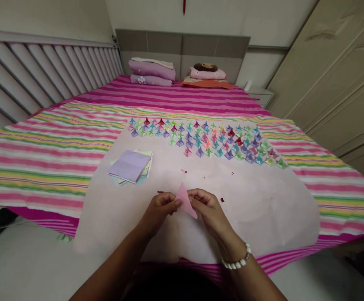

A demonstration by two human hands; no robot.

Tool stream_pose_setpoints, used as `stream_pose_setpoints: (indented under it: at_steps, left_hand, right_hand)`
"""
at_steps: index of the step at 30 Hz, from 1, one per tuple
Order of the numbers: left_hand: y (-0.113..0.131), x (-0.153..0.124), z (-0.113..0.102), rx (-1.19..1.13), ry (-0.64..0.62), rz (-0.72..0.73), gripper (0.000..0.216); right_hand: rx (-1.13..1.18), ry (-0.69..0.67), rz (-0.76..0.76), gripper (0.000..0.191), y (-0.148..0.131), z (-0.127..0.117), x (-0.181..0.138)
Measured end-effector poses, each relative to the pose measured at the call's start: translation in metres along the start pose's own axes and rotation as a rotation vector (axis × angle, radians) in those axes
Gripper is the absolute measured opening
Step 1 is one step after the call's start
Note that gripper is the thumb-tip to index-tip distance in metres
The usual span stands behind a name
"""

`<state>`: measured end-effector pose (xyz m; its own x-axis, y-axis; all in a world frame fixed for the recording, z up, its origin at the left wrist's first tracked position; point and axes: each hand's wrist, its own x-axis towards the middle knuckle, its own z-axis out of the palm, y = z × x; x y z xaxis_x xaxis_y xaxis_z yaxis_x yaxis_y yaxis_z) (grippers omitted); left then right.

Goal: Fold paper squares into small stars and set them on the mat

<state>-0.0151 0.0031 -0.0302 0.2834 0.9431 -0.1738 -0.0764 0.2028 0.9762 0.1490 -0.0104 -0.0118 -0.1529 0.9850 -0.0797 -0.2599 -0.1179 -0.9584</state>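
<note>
Between our left hand and right hand, both pinching its edges: pink folded paper. Likely light, easily creased; we'd grip folded edges gently.

"What's being held?"
"The left hand and right hand pinch a folded pink paper."
"And beyond it?"
"Rows of small folded papers on a pale sheet, a stack of square papers to the left, a striped bedspread beneath."
</note>
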Motion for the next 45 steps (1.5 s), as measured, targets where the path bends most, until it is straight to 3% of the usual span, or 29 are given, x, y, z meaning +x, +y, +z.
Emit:
stream_pose_setpoints:
  at_steps: [4, 7, 11, 15, 19, 24, 28, 33, 36, 40, 43, 45]
  left_hand:
    - [0.005, 0.001, 0.005, 0.030, 0.041, 0.029, 0.027]
    - [0.009, 0.002, 0.010, 0.076, 0.104, 0.050, 0.023]
    - [0.014, 0.000, 0.019, 0.125, 0.118, 0.053, 0.029]
    - [0.017, -0.005, 0.028, 0.222, 0.111, 0.126, 0.030]
    - [0.020, -0.007, 0.031, 0.425, 0.178, 0.182, 0.016]
    - [0.017, -0.002, 0.029, 0.536, 0.234, 0.110, 0.017]
    - [0.012, 0.001, 0.028, 0.501, 0.270, 0.089, 0.029]
    - [0.006, 0.005, 0.025, 0.427, 0.210, 0.083, 0.027]
    - [0.003, 0.008, 0.020, 0.390, 0.214, 0.079, 0.031]
    - [0.003, 0.006, 0.018, 0.312, 0.177, 0.042, 0.053]
    - [0.003, 0.002, 0.016, 0.365, 0.184, 0.136, 0.068]
    - [0.003, -0.001, 0.013, 0.503, 0.180, 0.299, 0.073]
  right_hand:
    - [-0.093, -0.009, -0.060, 0.019, -0.001, -0.001, 0.002]
    - [-0.196, 0.082, -0.126, 0.016, 0.001, -0.001, 0.003]
    - [-0.441, 0.199, -0.290, 0.010, 0.005, 0.002, 0.002]
    - [-0.630, 0.219, -0.460, 0.012, 0.006, 0.008, -0.001]
    - [-0.680, 0.217, -0.530, 0.018, 0.009, 0.012, -0.002]
    - [-0.673, 0.243, -0.569, 0.020, 0.015, 0.012, -0.002]
    - [-0.632, 0.270, -0.559, 0.021, 0.014, 0.013, -0.002]
    - [-0.512, 0.249, -0.498, 0.021, 0.014, 0.014, -0.001]
    - [-0.364, 0.277, -0.385, 0.017, 0.018, 0.011, 0.003]
    - [-0.139, 0.320, -0.170, 0.008, 0.019, 0.003, 0.011]
    - [-0.098, 0.360, -0.097, 0.004, 0.017, -0.003, 0.013]
    - [-0.087, 0.375, -0.091, 0.004, 0.017, -0.005, 0.013]
